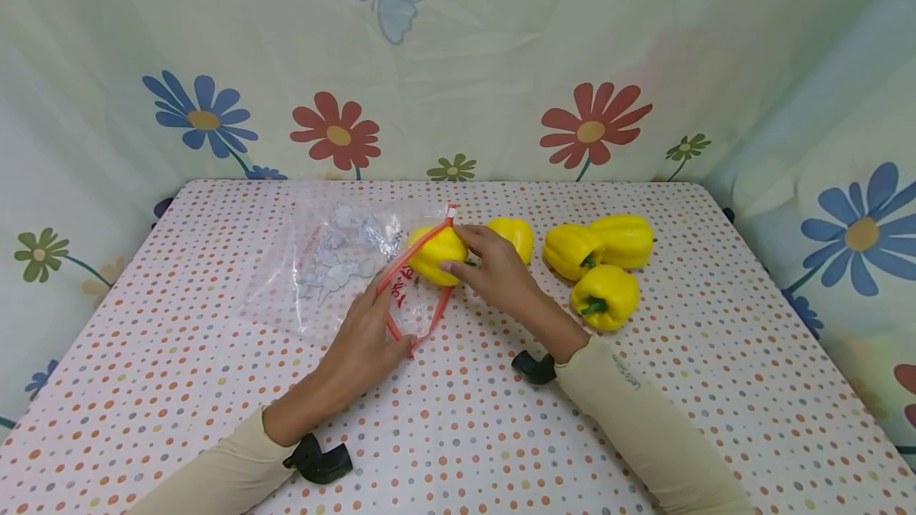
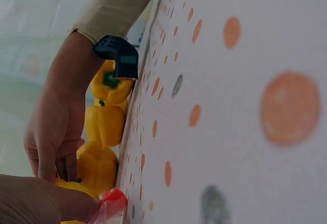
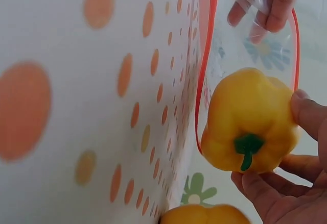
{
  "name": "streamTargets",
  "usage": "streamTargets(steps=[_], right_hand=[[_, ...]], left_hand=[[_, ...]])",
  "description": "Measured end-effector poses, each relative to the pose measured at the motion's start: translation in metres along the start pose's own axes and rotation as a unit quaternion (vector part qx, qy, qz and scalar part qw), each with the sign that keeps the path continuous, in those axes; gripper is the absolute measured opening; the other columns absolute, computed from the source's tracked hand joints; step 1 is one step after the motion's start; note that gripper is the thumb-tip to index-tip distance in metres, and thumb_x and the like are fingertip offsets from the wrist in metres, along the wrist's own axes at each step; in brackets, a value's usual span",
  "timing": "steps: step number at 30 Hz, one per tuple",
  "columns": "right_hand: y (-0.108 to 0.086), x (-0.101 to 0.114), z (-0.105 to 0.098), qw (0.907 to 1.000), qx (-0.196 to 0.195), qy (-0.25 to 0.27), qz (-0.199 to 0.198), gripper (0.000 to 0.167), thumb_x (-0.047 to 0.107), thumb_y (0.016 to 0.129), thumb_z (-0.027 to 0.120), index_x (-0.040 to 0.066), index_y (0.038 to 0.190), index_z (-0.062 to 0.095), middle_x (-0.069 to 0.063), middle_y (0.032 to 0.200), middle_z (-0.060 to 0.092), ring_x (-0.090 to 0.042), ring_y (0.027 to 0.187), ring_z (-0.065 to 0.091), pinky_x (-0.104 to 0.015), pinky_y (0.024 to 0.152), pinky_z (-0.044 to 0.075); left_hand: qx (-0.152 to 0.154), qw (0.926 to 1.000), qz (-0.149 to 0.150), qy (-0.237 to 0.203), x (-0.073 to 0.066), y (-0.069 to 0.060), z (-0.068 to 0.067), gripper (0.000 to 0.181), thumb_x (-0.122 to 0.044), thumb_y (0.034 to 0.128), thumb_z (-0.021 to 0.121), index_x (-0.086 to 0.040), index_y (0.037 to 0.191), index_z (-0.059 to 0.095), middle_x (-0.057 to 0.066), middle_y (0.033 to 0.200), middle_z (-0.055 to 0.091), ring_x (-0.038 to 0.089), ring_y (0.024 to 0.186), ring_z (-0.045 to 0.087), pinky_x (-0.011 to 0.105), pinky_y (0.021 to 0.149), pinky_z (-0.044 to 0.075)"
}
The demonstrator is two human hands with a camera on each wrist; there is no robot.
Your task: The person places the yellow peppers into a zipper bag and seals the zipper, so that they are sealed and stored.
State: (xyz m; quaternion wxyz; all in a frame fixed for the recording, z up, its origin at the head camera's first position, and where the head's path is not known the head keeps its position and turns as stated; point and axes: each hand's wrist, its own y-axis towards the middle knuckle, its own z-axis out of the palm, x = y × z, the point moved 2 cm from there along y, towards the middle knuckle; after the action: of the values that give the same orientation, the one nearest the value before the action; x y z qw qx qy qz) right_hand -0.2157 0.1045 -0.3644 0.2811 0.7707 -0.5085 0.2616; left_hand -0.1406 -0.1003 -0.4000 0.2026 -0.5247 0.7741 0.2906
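A clear plastic bag (image 1: 336,261) with a red zip edge lies on the table, its mouth facing right and spread apart. My left hand (image 1: 365,344) grips the bag's rim, thumb and fingers on the red strip. With its thumb and fingers my right hand (image 1: 501,272) holds a yellow bell pepper (image 1: 438,257) at the bag's mouth, partly behind the red edge. In the right wrist view the held pepper (image 3: 250,122) shows its green stem towards the camera, with left fingers inside the bag's plastic above it.
Just right of the right hand stands another yellow pepper (image 1: 514,237). Farther right, three peppers (image 1: 606,296) sit grouped together. The table has a dotted cloth (image 1: 458,435), and floral curtains (image 1: 472,62) hang behind and beside it.
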Motion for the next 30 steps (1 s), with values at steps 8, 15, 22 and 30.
streamTargets(steps=[8, 15, 22, 30], right_hand=[[0.005, 0.003, 0.007, 0.9998, -0.009, -0.014, 0.013, 0.062, 0.030, 0.091, 0.069, 0.008, 0.144, 0.047, -0.012, 0.141, 0.048, -0.026, 0.124, 0.051, -0.037, 0.098, 0.046], [0.012, 0.006, 0.014, 0.9990, -0.009, -0.033, 0.030, 0.063, 0.032, 0.089, 0.070, 0.006, 0.142, 0.049, -0.011, 0.140, 0.049, -0.026, 0.122, 0.051, -0.037, 0.098, 0.046], [0.015, 0.007, 0.017, 0.9983, -0.009, -0.031, 0.049, 0.062, 0.033, 0.089, 0.071, 0.006, 0.141, 0.051, -0.012, 0.133, 0.048, -0.027, 0.115, 0.053, -0.035, 0.093, 0.049], [0.016, 0.005, 0.018, 0.9979, -0.011, -0.036, 0.053, 0.064, 0.037, 0.088, 0.072, 0.007, 0.141, 0.052, -0.013, 0.130, 0.045, -0.026, 0.104, 0.052, -0.033, 0.087, 0.051]], left_hand=[[0.009, 0.9999, 0.005, 0.003, -0.002, -0.001, 0.000, 0.087, -0.011, 0.0763, 0.080, 0.008, 0.147, 0.033, 0.019, 0.154, 0.028, 0.031, 0.126, 0.040, 0.045, 0.101, 0.042], [0.013, 0.9998, 0.006, 0.013, -0.002, -0.001, 0.001, 0.086, -0.012, 0.0767, 0.081, 0.009, 0.145, 0.034, 0.019, 0.154, 0.027, 0.035, 0.131, 0.038, 0.047, 0.105, 0.038], [0.021, 0.9997, 0.006, 0.007, -0.001, 0.000, 0.002, 0.085, -0.012, 0.0772, 0.081, 0.010, 0.145, 0.034, 0.020, 0.154, 0.026, 0.035, 0.131, 0.038, 0.046, 0.104, 0.039], [0.024, 0.9996, 0.003, 0.013, -0.001, 0.001, 0.002, 0.088, -0.014, 0.0771, 0.082, 0.010, 0.146, 0.033, 0.020, 0.155, 0.026, 0.036, 0.132, 0.037, 0.047, 0.105, 0.037]])
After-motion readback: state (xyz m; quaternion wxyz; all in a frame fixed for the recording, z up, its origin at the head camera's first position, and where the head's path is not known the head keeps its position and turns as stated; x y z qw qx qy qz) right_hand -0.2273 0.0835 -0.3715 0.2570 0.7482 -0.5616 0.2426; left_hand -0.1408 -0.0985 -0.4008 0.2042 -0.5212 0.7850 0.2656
